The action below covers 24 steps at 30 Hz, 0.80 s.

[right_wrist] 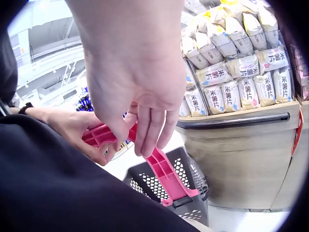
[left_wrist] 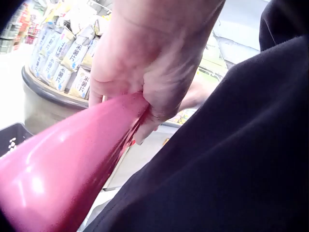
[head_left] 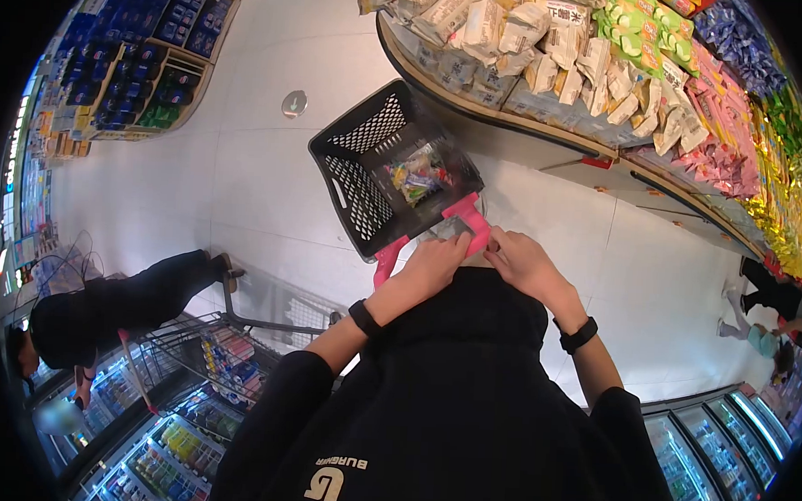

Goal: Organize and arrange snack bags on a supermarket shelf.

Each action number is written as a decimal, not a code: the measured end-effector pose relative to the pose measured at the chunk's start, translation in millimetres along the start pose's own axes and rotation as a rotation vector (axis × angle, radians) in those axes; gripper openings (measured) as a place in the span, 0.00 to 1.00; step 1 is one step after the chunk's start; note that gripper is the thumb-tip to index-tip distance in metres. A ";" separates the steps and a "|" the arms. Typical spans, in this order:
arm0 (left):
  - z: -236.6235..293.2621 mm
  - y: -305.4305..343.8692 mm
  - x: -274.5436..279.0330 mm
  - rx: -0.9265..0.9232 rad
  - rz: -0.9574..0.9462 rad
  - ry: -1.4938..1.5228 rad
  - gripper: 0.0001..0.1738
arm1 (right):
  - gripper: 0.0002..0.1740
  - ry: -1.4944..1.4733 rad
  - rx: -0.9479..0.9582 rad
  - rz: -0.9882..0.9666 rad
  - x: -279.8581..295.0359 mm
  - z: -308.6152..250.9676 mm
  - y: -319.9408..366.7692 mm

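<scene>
A dark grey trolley basket (head_left: 367, 209) stands in front of me, with a clear bag of colourful small packets (head_left: 418, 175) on its floor. Its pink handle (right_wrist: 166, 175) rises toward my body. My left hand (head_left: 432, 265) grips the crossbar of this handle, fingers wrapped round it in the left wrist view. Close beside it, my right hand (head_left: 526, 265) holds the handle near its right bend. In the right wrist view, the right thumb lies on one side of the pink bar and the fingers (right_wrist: 155, 130) hang over the other.
A rounded display counter (head_left: 594, 138) piled with snack bags curves along the front right. Blue-packed shelves (head_left: 150, 60) stand at front left. A person in black (head_left: 121, 305) is at the left beside a shopping cart (head_left: 208, 354). Lit fridges (head_left: 714, 452) line the back; other people are far right.
</scene>
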State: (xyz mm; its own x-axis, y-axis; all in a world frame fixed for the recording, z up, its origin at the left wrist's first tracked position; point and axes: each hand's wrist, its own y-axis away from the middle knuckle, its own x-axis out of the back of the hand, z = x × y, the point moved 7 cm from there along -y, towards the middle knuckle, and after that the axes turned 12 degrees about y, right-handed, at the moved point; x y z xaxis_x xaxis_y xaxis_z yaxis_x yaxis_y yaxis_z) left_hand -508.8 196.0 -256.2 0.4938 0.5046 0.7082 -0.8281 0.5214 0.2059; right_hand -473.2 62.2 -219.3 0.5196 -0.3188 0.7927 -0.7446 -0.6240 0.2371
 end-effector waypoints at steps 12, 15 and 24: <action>-7.2 -4.3 33.8 0.031 0.070 0.011 0.20 | 0.08 -0.279 0.267 -0.096 39.4 -13.6 -88.4; -0.6 -7.7 41.6 0.095 -0.033 0.073 0.19 | 0.12 -0.266 0.148 -0.171 19.8 -13.7 -147.7; -128.8 -20.1 107.3 0.388 0.195 0.709 0.16 | 0.17 -0.270 -0.432 -0.639 -175.4 107.5 -329.5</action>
State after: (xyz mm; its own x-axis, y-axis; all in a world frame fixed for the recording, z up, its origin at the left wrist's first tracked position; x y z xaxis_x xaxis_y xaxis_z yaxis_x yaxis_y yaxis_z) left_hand -405.0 328.3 -271.3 0.2751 0.9428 0.1885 -0.8845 0.1713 0.4339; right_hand -273.9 247.0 -496.9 0.9405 -0.1897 0.2818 -0.3377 -0.4307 0.8369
